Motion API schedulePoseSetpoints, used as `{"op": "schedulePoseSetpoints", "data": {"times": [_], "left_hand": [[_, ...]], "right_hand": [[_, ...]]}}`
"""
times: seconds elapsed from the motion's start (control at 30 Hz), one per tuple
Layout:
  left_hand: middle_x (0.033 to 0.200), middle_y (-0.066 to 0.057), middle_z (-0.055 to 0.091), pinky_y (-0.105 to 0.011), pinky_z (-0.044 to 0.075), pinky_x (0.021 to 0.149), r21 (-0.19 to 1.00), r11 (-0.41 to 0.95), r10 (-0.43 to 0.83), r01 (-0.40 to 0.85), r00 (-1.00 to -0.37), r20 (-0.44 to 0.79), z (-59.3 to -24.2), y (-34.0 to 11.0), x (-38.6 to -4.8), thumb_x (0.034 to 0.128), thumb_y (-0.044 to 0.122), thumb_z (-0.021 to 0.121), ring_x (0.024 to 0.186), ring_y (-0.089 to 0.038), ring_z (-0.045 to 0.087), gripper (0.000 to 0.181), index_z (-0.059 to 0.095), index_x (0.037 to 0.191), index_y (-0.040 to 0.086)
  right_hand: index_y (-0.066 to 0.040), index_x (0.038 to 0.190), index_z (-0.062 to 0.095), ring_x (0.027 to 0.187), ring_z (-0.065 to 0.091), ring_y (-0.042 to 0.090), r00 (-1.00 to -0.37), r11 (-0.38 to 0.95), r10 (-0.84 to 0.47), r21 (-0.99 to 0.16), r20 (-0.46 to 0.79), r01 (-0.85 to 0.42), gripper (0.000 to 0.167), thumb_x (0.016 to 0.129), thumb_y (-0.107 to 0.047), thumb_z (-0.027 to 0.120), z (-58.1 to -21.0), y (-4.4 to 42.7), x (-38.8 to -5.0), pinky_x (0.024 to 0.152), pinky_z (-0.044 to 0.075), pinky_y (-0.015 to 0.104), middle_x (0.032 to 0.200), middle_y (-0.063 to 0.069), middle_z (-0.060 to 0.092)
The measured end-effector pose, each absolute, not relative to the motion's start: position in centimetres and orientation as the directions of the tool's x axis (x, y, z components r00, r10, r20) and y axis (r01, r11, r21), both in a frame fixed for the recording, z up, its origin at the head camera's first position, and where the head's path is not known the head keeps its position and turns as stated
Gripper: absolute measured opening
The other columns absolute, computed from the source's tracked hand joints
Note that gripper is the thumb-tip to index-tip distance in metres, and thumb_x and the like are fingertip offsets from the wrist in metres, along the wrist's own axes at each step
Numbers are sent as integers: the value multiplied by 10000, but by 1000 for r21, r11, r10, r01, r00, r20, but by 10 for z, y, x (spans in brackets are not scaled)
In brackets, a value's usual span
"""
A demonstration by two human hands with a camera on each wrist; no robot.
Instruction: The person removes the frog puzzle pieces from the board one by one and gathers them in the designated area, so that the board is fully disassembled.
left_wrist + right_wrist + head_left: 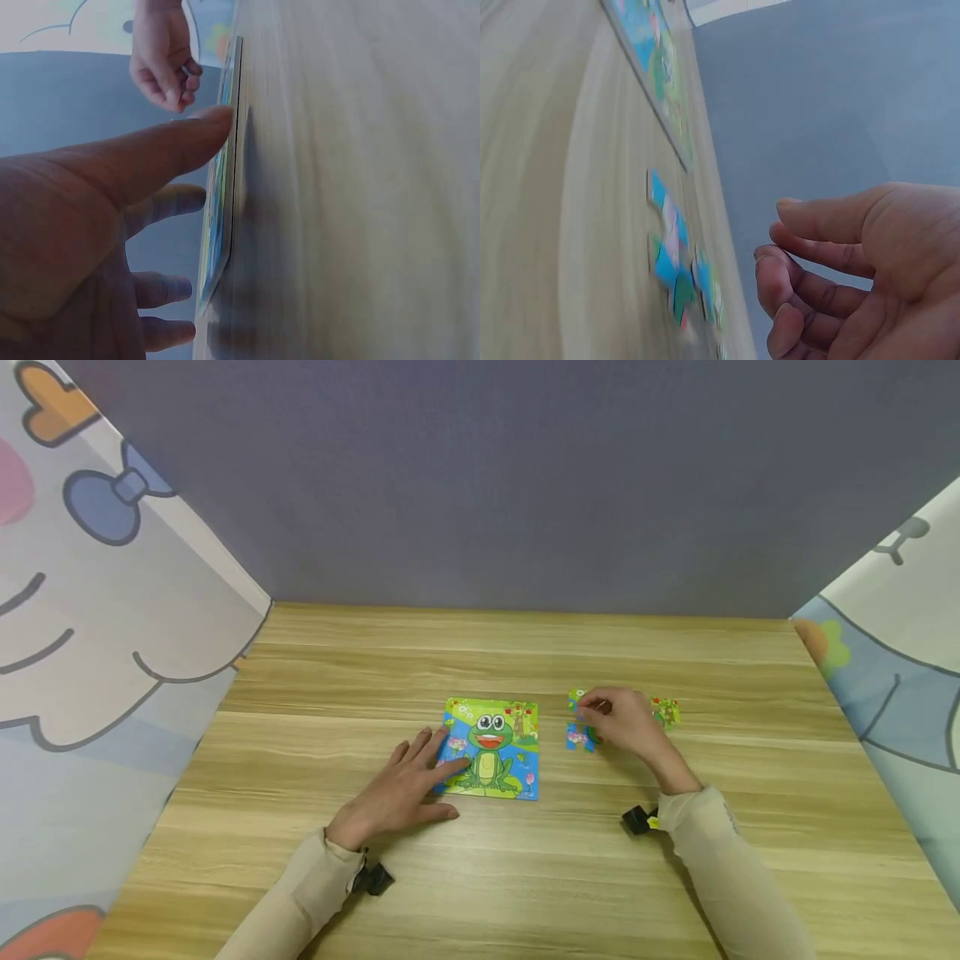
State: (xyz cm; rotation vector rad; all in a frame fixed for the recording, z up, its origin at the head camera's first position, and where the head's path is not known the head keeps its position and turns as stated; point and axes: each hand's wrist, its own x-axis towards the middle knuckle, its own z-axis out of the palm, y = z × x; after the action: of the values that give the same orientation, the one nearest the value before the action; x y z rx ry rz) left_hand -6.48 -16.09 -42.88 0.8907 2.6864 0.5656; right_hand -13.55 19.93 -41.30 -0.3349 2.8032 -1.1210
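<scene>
A square frog picture puzzle [495,727] lies flat on the table in the head view, a green frog on a blue and green ground. The left hand [401,785] rests at its left side, fingers spread and the index finger reaching over the picture. To the right, my right hand [621,718] hovers over loose puzzle pieces [577,737], hiding some of them. In the right wrist view that hand's fingers [821,292] are loosely bent, thumb near the index fingertip, with no piece visible between them.
More loose pieces [666,712] show beyond the right hand. The wood-grain table [360,660] meets a grey partition [525,485] at the back. Cartoon-printed panels [112,610] stand at both sides. A small black device [372,879] sits at each wrist.
</scene>
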Motion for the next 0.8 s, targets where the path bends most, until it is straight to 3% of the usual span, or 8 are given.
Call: {"op": "schedulePoseSetpoints", "data": {"times": [0.27, 0.8], "left_hand": [[1668, -247, 150, -730, 214, 1155, 442, 716, 649, 540, -749, -136, -428, -147, -61, 891, 449, 721, 1539, -506, 106, 688, 480, 1495, 225], [1659, -302, 62, -699, 199, 1185, 398, 743, 641, 538, -744, -191, -427, -127, -55, 865, 548, 713, 1545, -497, 80, 763, 437, 1523, 279]], "right_hand": [[-8, 1054, 747, 827, 675, 221, -953, 652, -303, -723, 29, -229, 164, 951, -112, 675, -410, 173, -139, 734, 534, 317, 999, 147, 760], [-26, 1020, 753, 821, 661, 172, -905, 582, -426, -771, -15, -261, 145, 948, -126, 677, -411, 112, -142, 724, 546, 297, 973, 96, 753]]}}
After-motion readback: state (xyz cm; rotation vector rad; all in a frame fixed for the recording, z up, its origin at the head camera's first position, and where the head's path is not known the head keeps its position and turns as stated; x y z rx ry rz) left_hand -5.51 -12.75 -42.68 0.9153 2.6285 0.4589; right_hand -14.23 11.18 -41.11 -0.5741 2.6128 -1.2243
